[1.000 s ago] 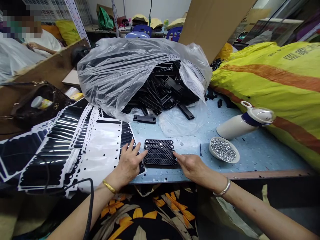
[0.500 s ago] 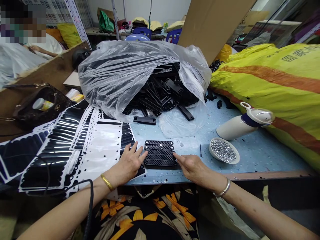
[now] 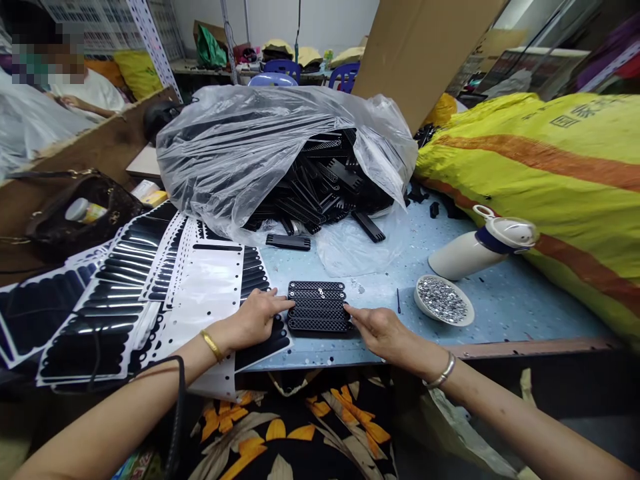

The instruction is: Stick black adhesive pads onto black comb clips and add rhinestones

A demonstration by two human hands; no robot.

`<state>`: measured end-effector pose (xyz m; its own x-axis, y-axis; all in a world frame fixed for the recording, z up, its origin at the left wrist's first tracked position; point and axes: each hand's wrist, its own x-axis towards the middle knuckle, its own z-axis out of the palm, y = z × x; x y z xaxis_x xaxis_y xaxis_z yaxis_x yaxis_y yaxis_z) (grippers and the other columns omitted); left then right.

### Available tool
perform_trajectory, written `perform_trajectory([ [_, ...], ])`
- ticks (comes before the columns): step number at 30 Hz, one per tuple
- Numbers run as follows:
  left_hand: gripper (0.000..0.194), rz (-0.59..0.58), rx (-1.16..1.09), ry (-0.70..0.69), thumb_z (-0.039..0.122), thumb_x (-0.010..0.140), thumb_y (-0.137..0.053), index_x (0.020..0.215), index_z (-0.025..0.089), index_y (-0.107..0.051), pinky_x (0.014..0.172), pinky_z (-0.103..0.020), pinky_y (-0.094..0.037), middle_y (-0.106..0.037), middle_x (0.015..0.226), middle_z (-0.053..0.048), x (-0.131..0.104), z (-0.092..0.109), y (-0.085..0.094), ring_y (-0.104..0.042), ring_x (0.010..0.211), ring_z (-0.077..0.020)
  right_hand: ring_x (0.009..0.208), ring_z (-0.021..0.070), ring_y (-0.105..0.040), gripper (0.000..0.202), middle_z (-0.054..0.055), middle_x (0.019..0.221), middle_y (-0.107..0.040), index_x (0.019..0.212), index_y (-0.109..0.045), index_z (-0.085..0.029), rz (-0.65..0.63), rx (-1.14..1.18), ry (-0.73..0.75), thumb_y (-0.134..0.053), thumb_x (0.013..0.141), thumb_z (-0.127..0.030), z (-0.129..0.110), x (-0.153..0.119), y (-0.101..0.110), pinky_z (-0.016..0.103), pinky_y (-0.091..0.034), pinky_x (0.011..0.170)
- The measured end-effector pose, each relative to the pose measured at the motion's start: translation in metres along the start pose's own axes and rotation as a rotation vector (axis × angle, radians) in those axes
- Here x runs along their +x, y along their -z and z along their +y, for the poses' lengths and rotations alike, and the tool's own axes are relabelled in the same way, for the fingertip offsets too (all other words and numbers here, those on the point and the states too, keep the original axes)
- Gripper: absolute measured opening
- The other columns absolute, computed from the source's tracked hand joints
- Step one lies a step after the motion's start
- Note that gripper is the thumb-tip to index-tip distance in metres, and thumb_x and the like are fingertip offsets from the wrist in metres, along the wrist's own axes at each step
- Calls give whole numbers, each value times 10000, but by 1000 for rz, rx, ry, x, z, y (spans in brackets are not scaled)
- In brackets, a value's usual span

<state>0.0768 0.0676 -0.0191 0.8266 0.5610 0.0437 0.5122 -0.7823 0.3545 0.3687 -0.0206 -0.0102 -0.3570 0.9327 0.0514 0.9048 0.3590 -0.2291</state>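
Note:
A row of black perforated plastic strips [image 3: 318, 309] lies side by side on the blue table in front of me. Some small silvery rings [image 3: 321, 293] rest loose on top, and a few strip ends carry the same kind of ring. My left hand [image 3: 259, 318] stretches its index finger to the left ends of the strips, the other fingers bent. From the opposite side, my right hand [image 3: 383, 331] touches the right ends with an extended index fingertip. Neither hand appears to grip anything. A white bowl [image 3: 470, 320] heaped with small silvery metal pieces [image 3: 442, 299] stands right of my right hand.
Behind the strips, a clear plastic bag [image 3: 225, 147] spills black plastic pieces [image 3: 320, 193]. Sheets of black stickers [image 3: 95, 293] cover the left side. A white bottle [image 3: 455, 255] lies tilted against a yellow sack [image 3: 560, 173]. A thin dark stick [image 3: 399, 301] lies near the bowl. Another person sits far left.
My left hand has drawn its spread fingers in, leaving the index finger at the strips' left ends. My right hand keeps its place at the right ends. The view has shifted slightly.

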Motion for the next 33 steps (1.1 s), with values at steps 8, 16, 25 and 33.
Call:
perform_trajectory([
  [8, 625, 54, -105, 18, -42, 717, -433, 1247, 219, -640, 941, -439, -525, -698, 1226, -82, -1, 3, 0, -638, 1162, -253, 788, 224, -735, 385, 121, 919, -769, 1200, -678, -127, -4, 10, -6, -417, 917, -122, 0, 3, -3, 286, -555, 689],
  [16, 585, 103, -126, 30, -18, 754, -436, 1239, 235, -643, 948, -417, -512, -710, 1207, -56, -4, 1, 0, -652, 1133, -233, 738, 210, -728, 377, 110, 882, -771, 1206, -671, -127, -9, -34, -21, -435, 912, -120, -1, 3, -3, 277, -539, 666],
  [25, 541, 150, -98, 26, -7, 787, -424, 1245, 210, -616, 841, -357, -501, -739, 1065, -71, -4, 0, 1, -684, 951, -207, 703, 218, -730, 383, 125, 835, -766, 1217, -659, -98, 19, 3, 13, -416, 921, -118, 1, 2, -5, 282, -547, 629],
  [33, 547, -20, 258, -46, -15, 738, -447, 1258, 105, -567, 848, -451, -416, -672, 871, -128, -3, 25, 13, -592, 866, -274, 693, 199, -716, 374, 96, 800, -763, 1215, -665, -144, 28, 12, 4, -428, 925, -133, 5, 0, -11, 270, -543, 644],
])
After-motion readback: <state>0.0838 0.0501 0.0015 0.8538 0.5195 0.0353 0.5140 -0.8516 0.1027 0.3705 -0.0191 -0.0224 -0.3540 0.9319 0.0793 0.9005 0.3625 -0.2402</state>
